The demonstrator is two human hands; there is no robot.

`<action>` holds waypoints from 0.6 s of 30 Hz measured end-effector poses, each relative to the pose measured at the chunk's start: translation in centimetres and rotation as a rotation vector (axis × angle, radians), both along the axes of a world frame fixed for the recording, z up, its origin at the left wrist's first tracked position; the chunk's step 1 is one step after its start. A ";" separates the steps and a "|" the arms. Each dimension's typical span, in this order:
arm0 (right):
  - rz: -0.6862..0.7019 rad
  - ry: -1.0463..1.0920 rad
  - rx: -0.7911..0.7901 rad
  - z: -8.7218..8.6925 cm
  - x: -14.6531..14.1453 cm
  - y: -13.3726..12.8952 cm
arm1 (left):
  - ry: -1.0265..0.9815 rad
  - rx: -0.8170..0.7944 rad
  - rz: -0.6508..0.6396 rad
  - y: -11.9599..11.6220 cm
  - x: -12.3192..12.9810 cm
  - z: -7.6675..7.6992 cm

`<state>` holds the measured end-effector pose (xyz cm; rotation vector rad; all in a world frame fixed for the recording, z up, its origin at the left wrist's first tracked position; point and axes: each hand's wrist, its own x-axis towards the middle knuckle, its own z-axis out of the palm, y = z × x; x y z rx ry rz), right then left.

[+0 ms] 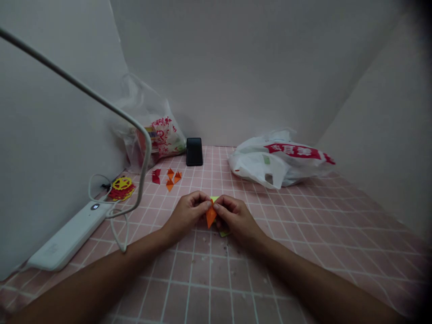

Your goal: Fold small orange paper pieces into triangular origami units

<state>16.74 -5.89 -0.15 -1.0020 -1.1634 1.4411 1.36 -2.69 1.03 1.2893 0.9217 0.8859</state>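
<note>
Between both sets of fingertips is a small folded piece of orange paper [211, 217], pointed at its lower end. My left hand [191, 209] pinches it from the left, thumb on top. From the right side my right hand [234, 216] grips it with thumb and fingers closed. Behind and beneath the hands a yellow-green sheet of paper [214, 198] shows in part; the rest is hidden. Farther off to the left, several folded orange paper pieces [169, 184] lie beside a red folded paper piece [155, 176].
A black phone [194, 152] lies near the back wall, between a filled plastic bag [168, 139] and a white plastic bag [259, 162]. At left are a white power strip [69, 236], yellow and red cut-out shapes [122, 188] and a cable [146, 153] arching across the view.
</note>
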 end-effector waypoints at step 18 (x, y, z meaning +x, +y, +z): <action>0.027 0.006 -0.009 -0.3 0.3 0.4 | 0.010 0.040 -0.009 0.1 0.0 -0.1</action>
